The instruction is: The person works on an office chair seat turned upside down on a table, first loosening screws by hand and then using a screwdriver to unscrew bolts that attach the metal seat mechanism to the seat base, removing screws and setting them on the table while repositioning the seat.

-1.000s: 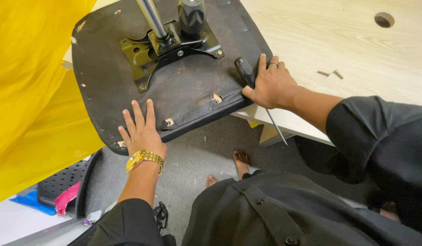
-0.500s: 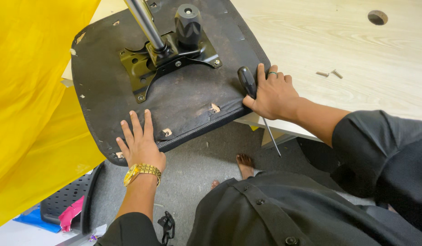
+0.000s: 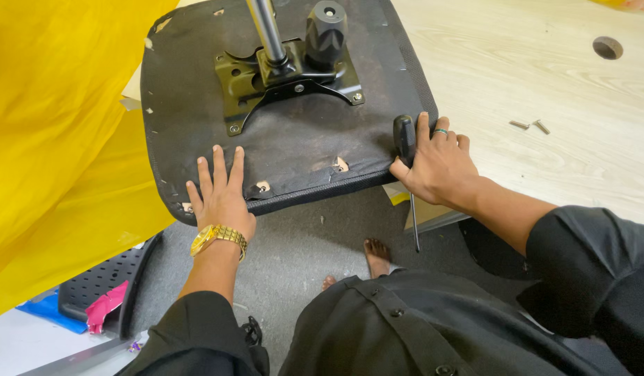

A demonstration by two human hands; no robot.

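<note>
An upturned black chair seat (image 3: 196,90) lies on a pale wooden table (image 3: 544,63), its near edge hanging over the floor. A black metal mounting plate (image 3: 287,80) with a chrome column (image 3: 266,28) and a black knob (image 3: 325,31) is screwed to it. My left hand (image 3: 221,191), with a gold watch, lies flat and open on the seat's near edge. My right hand (image 3: 436,163) holds a black-handled screwdriver (image 3: 405,139) against the seat's right corner, its shaft pointing down toward the floor.
Two loose screws (image 3: 530,125) lie on the table right of my right hand, and a round hole (image 3: 607,47) is farther back. Yellow cloth (image 3: 57,125) hangs at the left. A perforated black plastic part (image 3: 99,282) lies on the grey floor, beside my bare foot (image 3: 377,254).
The seat has turned slightly, so its near edge lies more level across the view. Both hands kept their places on it and the screwdriver stayed in my right hand.
</note>
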